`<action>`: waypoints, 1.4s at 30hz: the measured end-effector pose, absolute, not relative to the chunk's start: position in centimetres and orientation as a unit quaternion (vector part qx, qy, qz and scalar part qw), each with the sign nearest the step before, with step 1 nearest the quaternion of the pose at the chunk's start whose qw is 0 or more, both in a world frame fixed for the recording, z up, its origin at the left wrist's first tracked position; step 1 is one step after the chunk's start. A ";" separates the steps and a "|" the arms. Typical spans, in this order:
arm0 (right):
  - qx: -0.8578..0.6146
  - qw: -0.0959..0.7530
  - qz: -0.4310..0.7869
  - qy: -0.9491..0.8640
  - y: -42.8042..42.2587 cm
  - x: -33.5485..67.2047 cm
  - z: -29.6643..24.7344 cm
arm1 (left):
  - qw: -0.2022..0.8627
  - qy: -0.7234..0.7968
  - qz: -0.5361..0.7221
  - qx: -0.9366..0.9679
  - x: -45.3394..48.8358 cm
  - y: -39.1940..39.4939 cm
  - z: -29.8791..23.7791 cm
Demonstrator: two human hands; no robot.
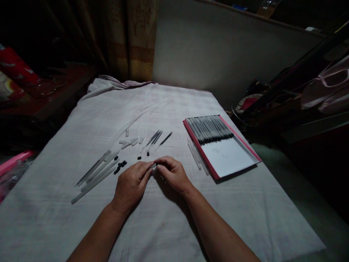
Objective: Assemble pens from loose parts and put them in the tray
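Note:
My left hand (133,182) and my right hand (173,174) meet at the middle of the bed, both closed with fingertips nearly touching. Between them shows a small clear pen cap (153,166), pinched by the left fingers. The right fingers pinch a small black plug at its end, mostly hidden. Just beyond lie two loose black plugs, one of them a plug (139,158) near my left knuckles. Several ink refills (155,140) rest past my fingertips. Left of them are clear caps (129,142), a cluster of black plugs (119,166) and clear pen barrels (99,171).
On the right, a red-edged box (222,153) holds a row of assembled pens (209,128) over its white base. More clear barrels (194,154) lie along its left side. A pale checked sheet (174,233) covers the surface. Behind are a curtain (140,36) and a wall (207,51).

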State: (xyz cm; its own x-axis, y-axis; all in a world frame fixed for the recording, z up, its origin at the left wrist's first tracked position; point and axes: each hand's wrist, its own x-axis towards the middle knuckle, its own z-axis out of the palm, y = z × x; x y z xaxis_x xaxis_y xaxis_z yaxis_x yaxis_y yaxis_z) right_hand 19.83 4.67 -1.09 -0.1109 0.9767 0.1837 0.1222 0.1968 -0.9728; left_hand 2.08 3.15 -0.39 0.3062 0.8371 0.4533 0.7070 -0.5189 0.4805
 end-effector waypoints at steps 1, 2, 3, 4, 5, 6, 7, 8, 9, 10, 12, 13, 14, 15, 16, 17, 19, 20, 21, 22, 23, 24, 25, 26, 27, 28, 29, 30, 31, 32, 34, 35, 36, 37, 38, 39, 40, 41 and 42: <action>-0.459 0.488 0.442 -0.596 4.6 19.8 -1.2 | 0.096 0.481 0.339 0.803 2.1 3.2 -0.4; -0.463 0.490 0.447 -0.588 4.6 19.7 -1.4 | 0.099 0.481 0.338 0.803 2.1 3.2 -0.4; -0.466 0.491 0.453 -0.580 4.6 19.7 -1.6 | 0.102 0.480 0.338 0.803 2.1 3.2 -0.4; -0.469 0.491 0.459 -0.573 4.6 19.7 -1.7 | 0.105 0.480 0.337 0.803 2.1 3.2 -0.4; -0.472 0.490 0.463 -0.568 4.6 19.6 -1.9 | 0.108 0.480 0.336 0.803 2.1 3.2 -0.4; -0.474 0.489 0.466 -0.565 4.6 19.6 -2.0 | 0.111 0.480 0.334 0.803 2.2 3.2 -0.4; -0.474 0.488 0.468 -0.564 4.6 19.6 -2.0 | 0.112 0.481 0.333 0.803 2.2 3.2 -0.3; -0.474 0.487 0.467 -0.566 4.5 19.6 -2.0 | 0.113 0.482 0.331 0.803 2.2 3.1 -0.3; -0.473 0.486 0.465 -0.569 4.5 19.6 -2.0 | 0.114 0.483 0.329 0.803 2.2 3.1 -0.3; -0.471 0.484 0.461 -0.576 4.5 19.7 -1.9 | 0.114 0.484 0.328 0.803 2.2 3.1 -0.3; -0.468 0.479 0.443 -0.595 4.4 19.8 -1.7 | 0.114 0.485 0.326 0.804 2.2 3.1 -0.3; -0.468 0.476 0.430 -0.609 4.4 19.9 -1.6 | 0.113 0.484 0.326 0.804 2.2 3.1 -0.3; -0.466 0.472 0.414 -0.624 4.4 20.0 -1.4 | 0.112 0.483 0.327 0.805 2.2 3.1 -0.3; -0.463 0.467 0.397 -0.641 4.5 20.1 -1.3 | 0.112 0.481 0.328 0.805 2.2 3.1 -0.3; -0.458 0.462 0.381 -0.657 4.5 20.2 -1.2 | 0.111 0.480 0.328 0.806 2.2 3.1 -0.3; -0.453 0.458 0.366 -0.672 4.5 20.4 -1.1 | 0.111 0.480 0.328 0.806 2.2 3.1 -0.3; -0.445 0.453 0.345 -0.691 4.6 20.6 -1.0 | 0.113 0.481 0.324 0.806 2.2 3.1 -0.2; -0.444 0.449 0.340 -0.697 4.6 20.6 -1.0 | 0.115 0.482 0.322 0.807 2.2 3.1 -0.2; -0.443 0.444 0.339 -0.701 4.5 20.7 -1.0 | 0.117 0.483 0.318 0.807 2.2 3.1 -0.1; -0.442 0.440 0.340 -0.703 4.5 20.7 -1.0 | 0.118 0.483 0.316 0.808 2.2 3.1 -0.1; -0.442 0.436 0.343 -0.705 4.5 20.7 -1.0 | 0.118 0.482 0.315 0.809 2.2 3.1 0.0; -0.443 0.432 0.345 -0.706 4.5 20.7 -1.0 | 0.117 0.480 0.316 0.810 2.2 3.1 0.1; -0.445 0.429 0.346 -0.706 4.5 20.7 -1.0 | 0.116 0.477 0.317 0.811 2.2 3.1 0.1; -0.449 0.424 0.343 -0.707 4.5 20.7 -1.0 | 0.116 0.474 0.320 0.812 2.3 3.1 0.2; -0.455 0.417 0.338 -0.710 4.5 20.7 -1.0 | 0.115 0.471 0.324 0.813 2.3 3.1 0.2; -0.465 0.407 0.329 -0.714 4.5 20.8 -1.0 | 0.116 0.467 0.328 0.813 2.3 3.1 0.2; -0.475 0.394 0.319 -0.720 4.5 20.8 -1.0 | 0.117 0.463 0.329 0.814 2.4 3.0 0.1; -0.484 0.381 0.308 -0.725 4.5 20.9 -1.0 | 0.119 0.461 0.330 0.816 2.4 3.0 0.1; -0.490 0.369 0.302 -0.730 4.5 20.9 -1.0 | 0.120 0.459 0.329 0.816 2.4 3.0 0.0; -0.493 0.361 0.301 -0.732 4.5 21.0 -0.9 | 0.122 0.460 0.327 0.816 2.4 3.0 -0.1; -0.489 0.360 0.323 -0.726 4.5 21.1 -0.6 | 0.127 0.463 0.322 0.816 2.4 3.0 -0.2; -0.484 0.366 0.342 -0.718 4.5 21.2 -0.5 | 0.128 0.465 0.322 0.815 2.4 3.1 -0.2; -0.478 0.374 0.360 -0.709 4.5 21.2 -0.3 | 0.127 0.466 0.322 0.814 2.3 3.1 -0.2; -0.470 0.384 0.374 -0.701 4.5 21.2 -0.3 | 0.127 0.467 0.322 0.813 2.3 3.1 -0.2; -0.463 0.392 0.382 -0.697 4.5 21.3 -0.2 | 0.127 0.468 0.322 0.813 2.3 3.2 -0.2; -0.457 0.398 0.385 -0.696 4.5 21.3 -0.2 | 0.128 0.468 0.320 0.814 2.3 3.2 -0.2; -0.454 0.399 0.383 -0.698 4.5 21.3 -0.3 | 0.129 0.469 0.318 0.814 2.3 3.2 -0.2; -0.457 0.397 0.377 -0.701 4.6 21.2 -0.4 | 0.131 0.469 0.316 0.814 2.3 3.2 -0.1; -0.463 0.391 0.370 -0.704 4.6 21.2 -0.5 | 0.133 0.468 0.315 0.815 2.3 3.1 -0.1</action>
State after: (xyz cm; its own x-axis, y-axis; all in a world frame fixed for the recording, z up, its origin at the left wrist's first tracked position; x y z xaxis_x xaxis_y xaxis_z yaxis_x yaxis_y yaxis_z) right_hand 21.21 4.61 -0.46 -0.2639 0.9419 0.2079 0.3626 0.2966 -0.8835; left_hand 2.30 3.14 -0.10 0.3630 0.8466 0.3892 0.6788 -0.5264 0.5120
